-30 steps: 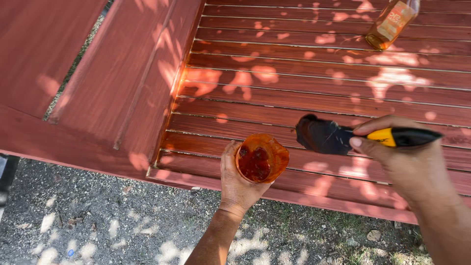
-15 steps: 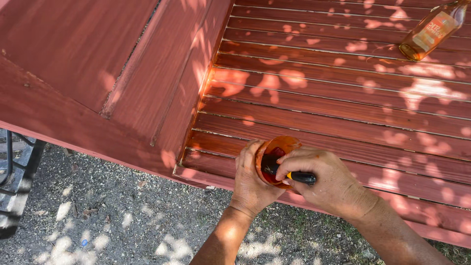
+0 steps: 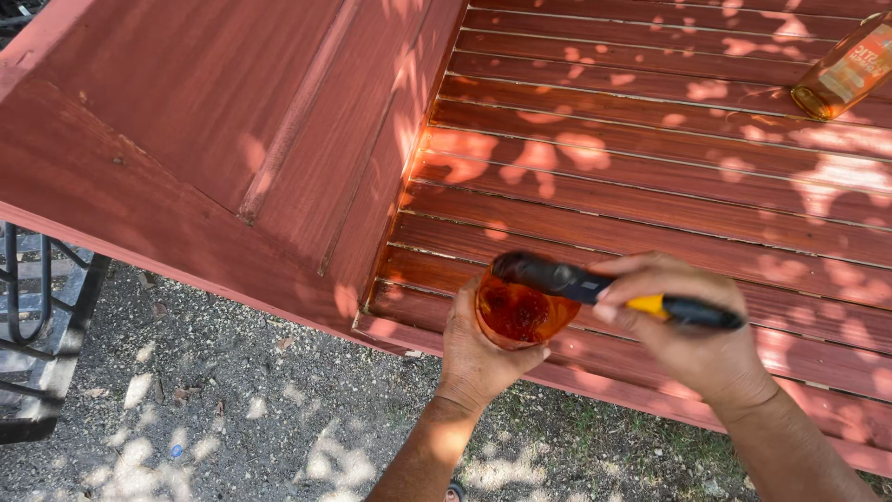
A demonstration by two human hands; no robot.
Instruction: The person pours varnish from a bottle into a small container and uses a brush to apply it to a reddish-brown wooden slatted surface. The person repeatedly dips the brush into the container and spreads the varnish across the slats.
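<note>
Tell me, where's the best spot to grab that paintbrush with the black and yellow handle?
Probably by the handle end, coming from the right. The paintbrush lies nearly level, its dark head over the stain-filled cup that the left hand holds, so the head is wet. The right hand already grips the black and yellow handle there.

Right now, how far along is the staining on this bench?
Done: the slats and the side panel show an even red-brown coat, glossy in places. In hand: the left hand holds a cup of stain, and the right hand lays the brush across its rim. Left: no bare wood shows in this view; I cannot see the rest of the bench. A bottle lies on the far slats.
</note>
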